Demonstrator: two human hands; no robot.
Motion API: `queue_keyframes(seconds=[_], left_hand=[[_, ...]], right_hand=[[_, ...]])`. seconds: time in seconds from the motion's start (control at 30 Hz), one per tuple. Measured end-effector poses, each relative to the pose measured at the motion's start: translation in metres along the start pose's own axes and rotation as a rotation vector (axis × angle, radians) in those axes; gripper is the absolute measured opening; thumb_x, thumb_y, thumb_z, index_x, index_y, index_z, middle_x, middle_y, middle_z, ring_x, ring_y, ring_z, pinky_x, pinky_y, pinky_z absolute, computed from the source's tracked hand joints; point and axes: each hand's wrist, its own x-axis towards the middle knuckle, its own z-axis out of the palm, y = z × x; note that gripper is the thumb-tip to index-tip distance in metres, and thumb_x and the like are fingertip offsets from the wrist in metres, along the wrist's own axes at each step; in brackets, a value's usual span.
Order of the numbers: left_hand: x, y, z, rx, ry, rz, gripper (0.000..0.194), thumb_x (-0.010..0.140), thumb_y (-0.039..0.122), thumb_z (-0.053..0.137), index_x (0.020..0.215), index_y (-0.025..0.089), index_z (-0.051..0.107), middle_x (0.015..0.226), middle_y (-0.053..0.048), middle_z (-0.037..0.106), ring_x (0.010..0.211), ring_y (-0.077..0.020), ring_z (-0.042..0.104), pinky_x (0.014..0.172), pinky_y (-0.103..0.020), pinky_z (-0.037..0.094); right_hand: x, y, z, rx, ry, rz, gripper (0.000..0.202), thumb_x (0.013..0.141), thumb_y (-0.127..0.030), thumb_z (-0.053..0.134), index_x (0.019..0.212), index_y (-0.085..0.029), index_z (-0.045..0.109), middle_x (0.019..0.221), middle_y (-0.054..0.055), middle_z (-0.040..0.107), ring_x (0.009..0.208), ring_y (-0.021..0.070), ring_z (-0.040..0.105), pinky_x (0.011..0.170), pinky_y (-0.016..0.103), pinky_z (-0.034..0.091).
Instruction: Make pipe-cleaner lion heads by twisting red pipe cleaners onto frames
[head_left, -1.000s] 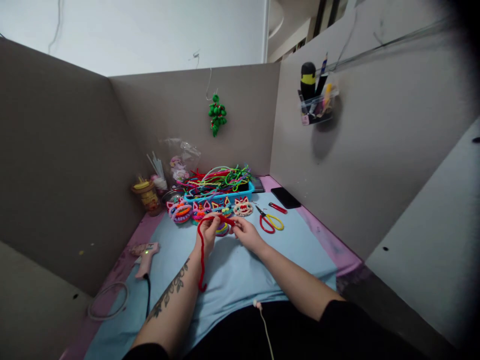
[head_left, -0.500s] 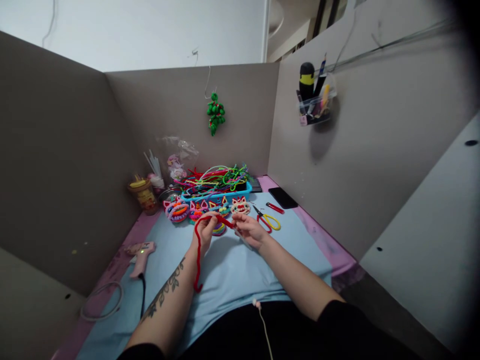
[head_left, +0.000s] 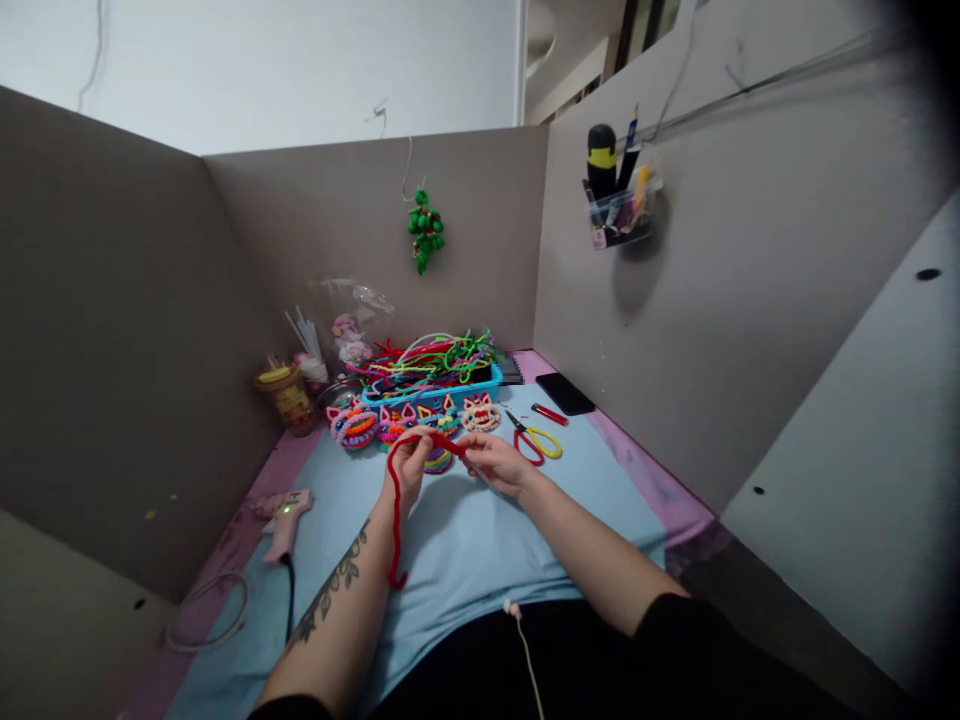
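Note:
My left hand [head_left: 409,468] is closed on a red pipe cleaner [head_left: 396,520], whose long tail hangs over the wrist and ends in a small hook. The stretch between my hands looks thicker and runs to the fingertips of my right hand [head_left: 501,466]. Those fingers are pinched together at its end, around a thin pale rod [head_left: 484,478] that slants under the palm. How the pipe cleaner meets the rod is hidden by the fingers. Just beyond my hands sit several colourful pipe-cleaner animal heads, among them a purple one [head_left: 354,424] and a cream one [head_left: 481,413].
A blue basket [head_left: 431,394] of loose pipe cleaners stands at the back. Scissors [head_left: 532,437], a red cutter [head_left: 550,414] and a phone [head_left: 565,393] lie right. On the left are a pink glue gun [head_left: 285,522] with its cord and a cup [head_left: 289,398]. Grey partitions [head_left: 480,220] enclose the table.
My right hand's fingers have closed in and moved slightly left, towards my left hand. The left hand keeps its hold on the red pipe cleaner. The view has shifted a little.

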Motion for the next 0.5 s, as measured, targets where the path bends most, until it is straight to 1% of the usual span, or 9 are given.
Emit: queue_keyframes(seconds=[0.13,0.2,0.27,0.37,0.5], left_hand=[[-0.001,0.008,0.003,0.049,0.057,0.025,0.024,0.073,0.039,0.063,0.084,0.018,0.066,0.08,-0.004,0.065,0.072,-0.0163,0.059,0.067,-0.028,0.047],[-0.003,0.013,0.005,0.104,0.098,0.045,0.024,0.072,0.038,0.064,0.083,0.017,0.067,0.08,-0.004,0.067,0.074,-0.0174,0.061,0.069,-0.029,0.048],[-0.005,0.018,0.007,0.155,0.136,0.057,0.023,0.072,0.037,0.064,0.083,0.016,0.067,0.081,-0.005,0.067,0.075,-0.0183,0.061,0.07,-0.029,0.048],[-0.007,0.023,0.01,0.189,0.181,0.069,0.023,0.073,0.036,0.064,0.083,0.016,0.068,0.082,-0.007,0.068,0.076,-0.0187,0.062,0.071,-0.029,0.048],[-0.008,0.023,0.011,0.182,0.199,0.087,0.022,0.073,0.034,0.064,0.083,0.015,0.068,0.084,-0.008,0.068,0.079,-0.0194,0.062,0.074,-0.03,0.048]], right_hand=[[0.005,0.006,0.0,-0.133,0.122,-0.108,0.028,0.056,-0.029,0.076,0.076,-0.016,0.062,0.058,-0.003,0.058,0.05,0.009,0.051,0.05,0.021,0.04],[0.006,0.009,0.001,-0.242,0.207,-0.213,0.027,0.058,-0.03,0.074,0.078,-0.017,0.061,0.062,-0.002,0.06,0.055,0.0106,0.054,0.054,0.023,0.043],[0.005,0.012,0.003,-0.366,0.274,-0.33,0.024,0.063,-0.028,0.071,0.082,-0.018,0.061,0.07,0.0,0.063,0.064,0.0128,0.058,0.061,0.025,0.047],[0.0,0.013,0.007,-0.557,0.311,-0.448,0.021,0.069,-0.025,0.065,0.088,-0.019,0.06,0.078,0.002,0.064,0.071,0.0147,0.06,0.068,0.028,0.048],[-0.006,0.011,0.01,-0.827,0.327,-0.608,0.015,0.073,-0.02,0.06,0.088,-0.019,0.062,0.078,0.003,0.063,0.069,0.0151,0.057,0.067,0.029,0.048]])
